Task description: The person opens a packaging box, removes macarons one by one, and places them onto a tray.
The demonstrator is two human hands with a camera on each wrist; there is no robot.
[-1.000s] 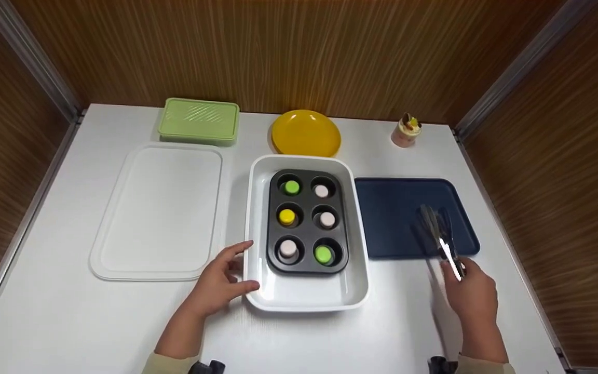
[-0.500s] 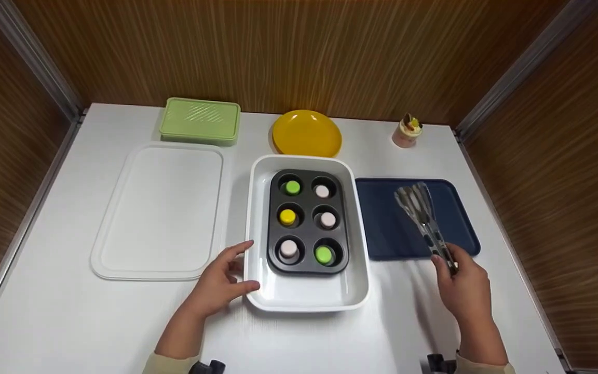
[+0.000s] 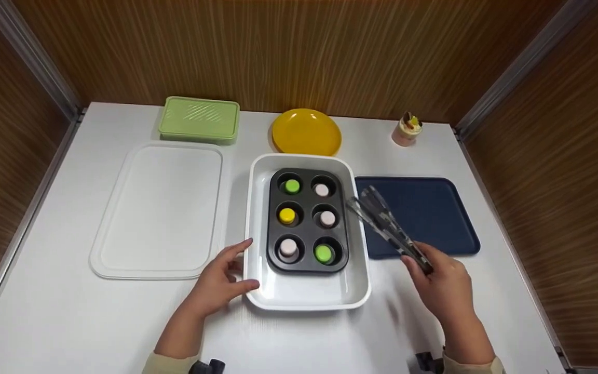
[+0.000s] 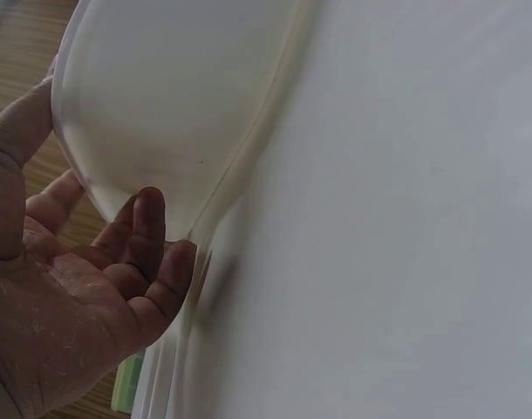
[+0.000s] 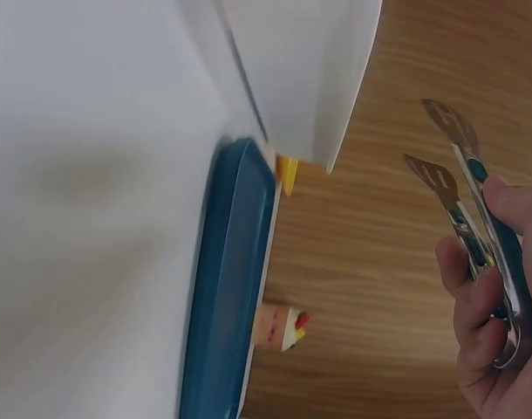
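Its wrist view's edge crops the right hand (image 5: 484, 340).

I'm counting two lime-green cylinders (image 3: 292, 186), one yellow cylinder (image 3: 287, 215), three apparently pinkish-white cylinders (image 3: 327, 218), one pair of metal tongs (image 3: 402, 241).

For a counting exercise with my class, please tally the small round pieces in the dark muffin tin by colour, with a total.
Green pieces: 2
Yellow piece: 1
Pale pink pieces: 3
Total: 6
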